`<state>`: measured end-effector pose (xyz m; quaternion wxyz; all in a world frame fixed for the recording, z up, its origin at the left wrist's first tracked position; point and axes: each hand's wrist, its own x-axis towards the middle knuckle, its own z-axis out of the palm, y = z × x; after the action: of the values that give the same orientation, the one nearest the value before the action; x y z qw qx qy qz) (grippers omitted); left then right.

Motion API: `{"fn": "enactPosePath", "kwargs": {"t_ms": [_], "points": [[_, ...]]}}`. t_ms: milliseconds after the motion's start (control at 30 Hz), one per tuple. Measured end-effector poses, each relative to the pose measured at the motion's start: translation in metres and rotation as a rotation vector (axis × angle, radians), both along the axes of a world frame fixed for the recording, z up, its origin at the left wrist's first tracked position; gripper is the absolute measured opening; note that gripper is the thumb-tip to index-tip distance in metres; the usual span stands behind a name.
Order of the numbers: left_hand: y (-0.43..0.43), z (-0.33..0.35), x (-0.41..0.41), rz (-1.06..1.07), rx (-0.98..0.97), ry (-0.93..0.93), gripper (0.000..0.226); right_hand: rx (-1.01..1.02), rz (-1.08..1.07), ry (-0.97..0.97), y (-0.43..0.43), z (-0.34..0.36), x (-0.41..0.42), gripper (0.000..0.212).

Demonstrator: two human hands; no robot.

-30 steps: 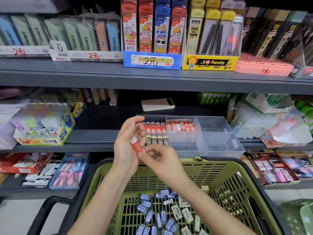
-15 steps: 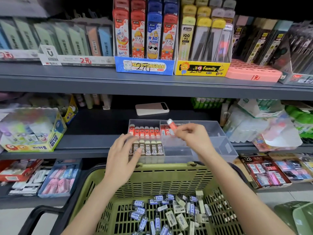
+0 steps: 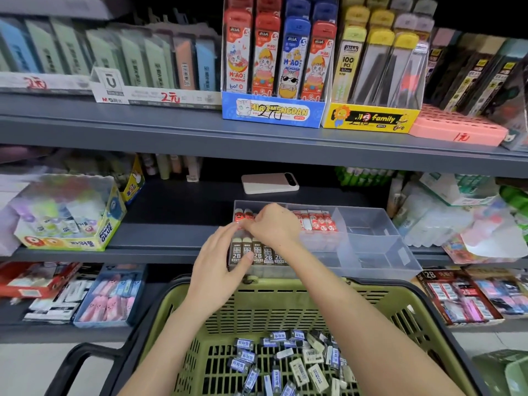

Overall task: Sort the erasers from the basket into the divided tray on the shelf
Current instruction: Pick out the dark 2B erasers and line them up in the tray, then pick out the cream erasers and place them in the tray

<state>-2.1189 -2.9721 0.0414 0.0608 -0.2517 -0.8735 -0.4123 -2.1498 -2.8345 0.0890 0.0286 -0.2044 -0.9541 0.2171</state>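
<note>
The right hand (image 3: 274,224) is now reaching across to the left, having left the spot over the tray's middle section where it was carrying a red eraser half a second ago, and the view is tilting down a little. Nearest, under both forearms, the green basket (image 3: 177,304) is holding a loose heap of blue-labelled erasers (image 3: 285,364). Past its rim the left hand (image 3: 225,252) is lying open, straight fingers touching the row of 2B erasers (image 3: 267,254) in the front-left section of the divided tray (image 3: 371,252). Just beyond it the right hand is curling its fingers down over the back-left section, fingertips almost meeting the left forefinger; whether they are gripping the red eraser is hidden. The red erasers (image 3: 241,216) there are showing just left of its knuckles, long axes running away from the person, so the right hand is the nearer one for seating another. To its right, two sections are standing bare. The grey shelf (image 3: 171,238) is carrying the tray, with a phone (image 3: 270,182) lying behind.
</note>
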Motion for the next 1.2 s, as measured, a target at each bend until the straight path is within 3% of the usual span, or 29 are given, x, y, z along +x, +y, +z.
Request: {"fn": "enactPosePath", "kwargs": {"t_ms": [267,400,500,600,667,833,1033,1200], "points": [[0.0,-0.005,-0.002,0.007,0.001,-0.016,0.055,0.009,0.076,0.054,0.004,-0.006,0.004,0.024],[-0.003,0.0,-0.002,-0.004,0.013,-0.003,0.047,-0.023,0.105,0.242,0.007,0.004,0.02,0.019],[-0.009,0.002,0.0,-0.006,0.002,0.005,0.044,-0.176,0.173,0.435,0.017,0.01,0.06,0.014],[-0.017,0.001,0.008,0.003,-0.01,-0.023,0.043,-0.336,0.215,0.478,0.032,-0.009,0.117,0.011],[-0.021,0.0,0.017,0.033,-0.01,-0.014,0.04,-0.3,0.195,0.347,0.044,-0.038,0.149,0.009],[-0.023,0.002,0.054,0.13,0.057,0.244,0.015,-0.158,0.047,-0.235,0.075,-0.127,0.202,0.016],[-0.012,-0.066,0.095,-0.225,-0.384,-0.171,0.016,-0.167,-0.163,-0.397,0.092,-0.179,0.237,0.023],[0.018,-0.12,0.113,-0.552,-0.651,-0.349,0.042,-0.184,-0.12,-0.453,0.09,-0.189,0.247,0.065]]}}
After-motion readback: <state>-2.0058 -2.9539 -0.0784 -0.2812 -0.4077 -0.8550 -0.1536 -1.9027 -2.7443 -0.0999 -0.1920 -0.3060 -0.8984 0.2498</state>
